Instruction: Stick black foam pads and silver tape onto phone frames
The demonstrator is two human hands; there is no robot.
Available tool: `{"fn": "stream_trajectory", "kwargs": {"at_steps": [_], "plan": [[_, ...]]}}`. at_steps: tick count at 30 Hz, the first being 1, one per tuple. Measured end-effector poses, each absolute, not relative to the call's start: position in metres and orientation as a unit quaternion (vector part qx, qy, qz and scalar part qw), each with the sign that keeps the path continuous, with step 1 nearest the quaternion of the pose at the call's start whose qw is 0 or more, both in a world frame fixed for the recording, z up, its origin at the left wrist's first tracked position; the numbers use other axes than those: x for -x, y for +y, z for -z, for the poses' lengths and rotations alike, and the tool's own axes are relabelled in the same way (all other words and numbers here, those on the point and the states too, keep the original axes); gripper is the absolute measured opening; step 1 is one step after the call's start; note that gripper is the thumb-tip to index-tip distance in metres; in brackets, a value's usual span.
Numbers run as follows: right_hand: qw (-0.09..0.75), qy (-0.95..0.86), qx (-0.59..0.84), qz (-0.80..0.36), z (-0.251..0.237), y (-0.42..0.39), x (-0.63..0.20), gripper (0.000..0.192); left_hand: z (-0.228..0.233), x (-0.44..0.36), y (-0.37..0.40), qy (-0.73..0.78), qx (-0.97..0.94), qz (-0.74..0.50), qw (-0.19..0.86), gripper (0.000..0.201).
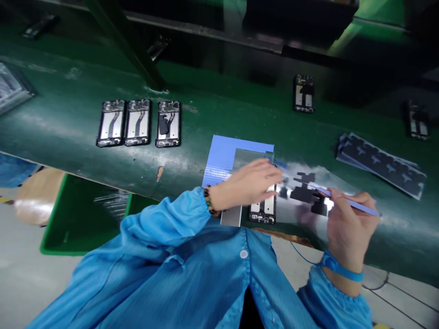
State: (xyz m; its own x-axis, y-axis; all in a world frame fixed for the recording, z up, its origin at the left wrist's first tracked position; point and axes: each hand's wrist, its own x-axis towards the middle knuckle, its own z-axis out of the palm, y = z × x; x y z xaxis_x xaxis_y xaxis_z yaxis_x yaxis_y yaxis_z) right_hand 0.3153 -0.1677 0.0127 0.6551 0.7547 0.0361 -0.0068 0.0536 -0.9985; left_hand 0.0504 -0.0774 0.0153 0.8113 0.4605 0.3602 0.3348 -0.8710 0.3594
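My right hand (353,224) is closed around slim purple tweezers (355,203), whose tip points left at black die-cut stickers (302,192) on a clear backing sheet (291,214). My left hand (248,183) is above an opened phone (262,212), its fingers stretched and apart, and covers the phone's upper part. Nothing shows between those fingers, though some fingertips are blurred. Under my left wrist lie a grey, partly see-through plate (231,217) and a blue sheet (221,153).
Three opened phones (138,123) lie in a row at left on the green bench (206,114). Other phones (303,93) lie farther back. Black sticker sheets (380,164) are stacked at right. A green bin (55,233) stands below the edge, and a slanted post (126,45) rises behind.
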Motion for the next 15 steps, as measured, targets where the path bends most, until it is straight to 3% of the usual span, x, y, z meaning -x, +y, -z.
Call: {"fn": "stream_trajectory", "kwargs": {"at_steps": [10, 15], "plan": [[0.643, -0.327, 0.607, -0.332, -0.006, -0.150, -0.266, 0.047, -0.003, -0.021, -0.067, 0.269, -0.945, -0.186, 0.029, 0.020], [0.630, -0.339, 0.610, -0.340, -0.009, -0.151, -0.255, 0.045, 0.004, -0.023, -0.067, 0.297, -0.926, -0.208, 0.108, 0.014]]}}
